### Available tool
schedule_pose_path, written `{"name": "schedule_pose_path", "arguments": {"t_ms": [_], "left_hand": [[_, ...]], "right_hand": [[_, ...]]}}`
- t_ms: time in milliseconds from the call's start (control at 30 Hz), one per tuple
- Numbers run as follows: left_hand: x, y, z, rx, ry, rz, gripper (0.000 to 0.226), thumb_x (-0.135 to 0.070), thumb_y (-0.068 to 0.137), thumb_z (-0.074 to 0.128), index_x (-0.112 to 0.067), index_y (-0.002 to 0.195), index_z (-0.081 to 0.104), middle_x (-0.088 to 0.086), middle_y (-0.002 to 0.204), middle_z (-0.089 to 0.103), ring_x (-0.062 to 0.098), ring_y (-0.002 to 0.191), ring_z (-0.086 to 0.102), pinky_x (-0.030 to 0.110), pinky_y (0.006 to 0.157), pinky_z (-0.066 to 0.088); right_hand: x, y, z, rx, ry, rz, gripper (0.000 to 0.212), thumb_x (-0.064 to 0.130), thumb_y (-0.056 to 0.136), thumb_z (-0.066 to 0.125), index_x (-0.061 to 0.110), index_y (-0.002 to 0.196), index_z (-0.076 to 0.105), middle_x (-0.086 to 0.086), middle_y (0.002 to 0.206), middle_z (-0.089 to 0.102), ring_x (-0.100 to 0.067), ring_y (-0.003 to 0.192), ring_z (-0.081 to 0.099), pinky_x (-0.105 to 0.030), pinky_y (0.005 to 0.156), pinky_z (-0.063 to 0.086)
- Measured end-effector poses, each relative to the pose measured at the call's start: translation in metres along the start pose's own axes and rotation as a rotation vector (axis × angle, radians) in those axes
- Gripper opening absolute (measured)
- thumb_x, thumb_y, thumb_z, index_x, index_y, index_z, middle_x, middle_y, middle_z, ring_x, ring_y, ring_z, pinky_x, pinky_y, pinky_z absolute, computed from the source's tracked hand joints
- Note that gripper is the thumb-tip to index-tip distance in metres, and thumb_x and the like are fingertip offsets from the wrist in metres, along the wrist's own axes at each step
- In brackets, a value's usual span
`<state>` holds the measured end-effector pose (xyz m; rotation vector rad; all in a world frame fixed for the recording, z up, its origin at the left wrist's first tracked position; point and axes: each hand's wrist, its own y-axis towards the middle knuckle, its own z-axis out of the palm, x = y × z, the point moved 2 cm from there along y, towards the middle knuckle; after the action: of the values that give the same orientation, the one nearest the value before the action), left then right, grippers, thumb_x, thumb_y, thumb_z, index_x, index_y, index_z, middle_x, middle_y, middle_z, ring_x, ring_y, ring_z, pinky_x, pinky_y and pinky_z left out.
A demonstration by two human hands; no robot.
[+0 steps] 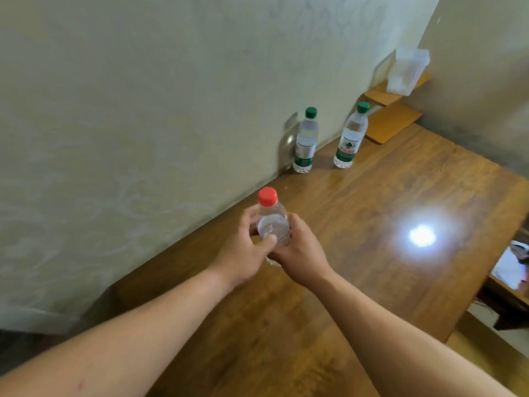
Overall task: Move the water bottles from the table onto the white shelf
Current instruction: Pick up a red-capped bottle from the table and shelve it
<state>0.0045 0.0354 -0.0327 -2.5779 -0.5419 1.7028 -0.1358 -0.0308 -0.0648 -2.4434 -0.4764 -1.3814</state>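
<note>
A clear water bottle with a red cap [272,219] is upright near the wall side of the wooden table [386,213]. My left hand [246,250] and my right hand [297,253] both grip its body, one on each side. Two more bottles with green caps stand farther back against the wall: the left one [305,141] and the right one [350,137]. No white shelf is in view.
A patterned wall [143,110] runs along the table's left edge. Small wooden corner steps [392,121] at the back carry a clear plastic container [406,71]. A bright light glare [422,234] lies on the tabletop. Beyond the right edge sits a lower surface with papers [509,270].
</note>
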Motion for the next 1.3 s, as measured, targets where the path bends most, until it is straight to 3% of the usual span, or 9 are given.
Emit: {"name": "schedule_pose_path", "arguments": {"t_ms": [167, 300, 500, 700, 900, 1033, 1100, 1200, 1300], "left_hand": [[0.061, -0.119, -0.089, -0.043, 0.032, 0.035, 0.075, -0.033, 0.095, 0.073, -0.044, 0.158, 0.033, -0.020, 0.151, 0.052, 0.001, 0.140, 0.050, 0.036, 0.121, 0.042], [0.098, -0.192, -0.156, -0.126, 0.033, 0.051, 0.077, -0.044, 0.087, 0.085, -0.054, 0.146, 0.036, -0.030, 0.141, 0.055, -0.009, 0.129, 0.054, 0.025, 0.115, 0.046], [0.147, -0.259, -0.259, -0.418, 0.146, 0.073, 0.067, -0.049, 0.076, 0.081, -0.040, 0.137, 0.056, -0.020, 0.127, 0.061, 0.004, 0.118, 0.061, 0.034, 0.102, 0.055], [0.170, -0.305, -0.350, -0.589, 0.104, 0.091, 0.054, -0.046, 0.082, 0.080, -0.034, 0.130, 0.059, -0.013, 0.122, 0.068, 0.003, 0.112, 0.064, 0.036, 0.096, 0.058], [0.191, -0.333, -0.432, -0.800, 0.194, 0.051, 0.062, -0.056, 0.087, 0.072, -0.036, 0.143, 0.054, -0.015, 0.134, 0.063, 0.011, 0.120, 0.058, 0.038, 0.101, 0.053], [0.205, -0.336, -0.484, -0.886, 0.222, 0.022, 0.074, -0.038, 0.082, 0.084, -0.031, 0.148, 0.051, -0.008, 0.137, 0.062, 0.018, 0.123, 0.057, 0.043, 0.102, 0.053], [0.216, -0.332, -0.507, -0.928, 0.165, -0.018, 0.077, -0.042, 0.075, 0.087, -0.035, 0.144, 0.053, -0.010, 0.133, 0.063, 0.021, 0.121, 0.060, 0.045, 0.099, 0.055], [0.242, -0.325, -0.535, -0.981, 0.028, -0.084, 0.071, -0.050, 0.071, 0.088, -0.046, 0.134, 0.056, -0.014, 0.123, 0.068, 0.020, 0.114, 0.066, 0.048, 0.092, 0.060], [0.271, -0.318, -0.556, -1.055, 0.012, -0.130, 0.060, -0.041, 0.071, 0.088, -0.040, 0.125, 0.061, -0.011, 0.111, 0.072, 0.019, 0.103, 0.070, 0.048, 0.087, 0.062]], "right_hand": [[0.077, -0.081, 0.073, 0.046, 0.024, -0.033, 0.054, 0.047, 0.074, 0.089, 0.041, 0.119, 0.060, 0.012, 0.111, 0.073, -0.006, 0.099, 0.073, -0.040, 0.082, 0.066], [0.150, -0.140, 0.146, 0.140, 0.063, -0.066, 0.050, 0.030, 0.079, 0.095, 0.038, 0.118, 0.064, 0.012, 0.108, 0.078, -0.003, 0.096, 0.075, -0.026, 0.075, 0.063], [0.233, -0.194, 0.258, 0.267, 0.078, -0.127, 0.051, 0.035, 0.078, 0.094, 0.040, 0.117, 0.062, 0.016, 0.105, 0.078, 0.001, 0.093, 0.075, -0.022, 0.073, 0.062], [0.301, -0.197, 0.338, 0.357, -0.041, -0.286, 0.052, 0.052, 0.077, 0.090, 0.043, 0.115, 0.055, 0.018, 0.106, 0.073, 0.001, 0.093, 0.072, -0.026, 0.076, 0.061], [0.360, -0.194, 0.401, 0.549, -0.041, -0.429, 0.055, 0.054, 0.091, 0.077, 0.049, 0.138, 0.049, 0.026, 0.128, 0.067, 0.006, 0.116, 0.065, -0.025, 0.094, 0.056], [0.390, -0.179, 0.445, 0.600, -0.033, -0.430, 0.057, 0.051, 0.096, 0.070, 0.043, 0.148, 0.049, 0.019, 0.135, 0.068, 0.000, 0.122, 0.066, -0.028, 0.097, 0.057], [0.407, -0.172, 0.467, 0.611, -0.036, -0.421, 0.052, 0.042, 0.101, 0.067, 0.037, 0.150, 0.050, 0.015, 0.134, 0.069, -0.002, 0.118, 0.068, -0.024, 0.095, 0.056], [0.423, -0.162, 0.506, 0.666, -0.041, -0.365, 0.049, 0.045, 0.106, 0.060, 0.033, 0.153, 0.050, 0.011, 0.138, 0.068, -0.006, 0.118, 0.067, -0.026, 0.095, 0.050], [0.430, -0.159, 0.542, 0.696, -0.059, -0.318, 0.054, 0.053, 0.105, 0.057, 0.029, 0.152, 0.051, 0.007, 0.139, 0.068, -0.014, 0.126, 0.065, -0.028, 0.098, 0.048]]}}
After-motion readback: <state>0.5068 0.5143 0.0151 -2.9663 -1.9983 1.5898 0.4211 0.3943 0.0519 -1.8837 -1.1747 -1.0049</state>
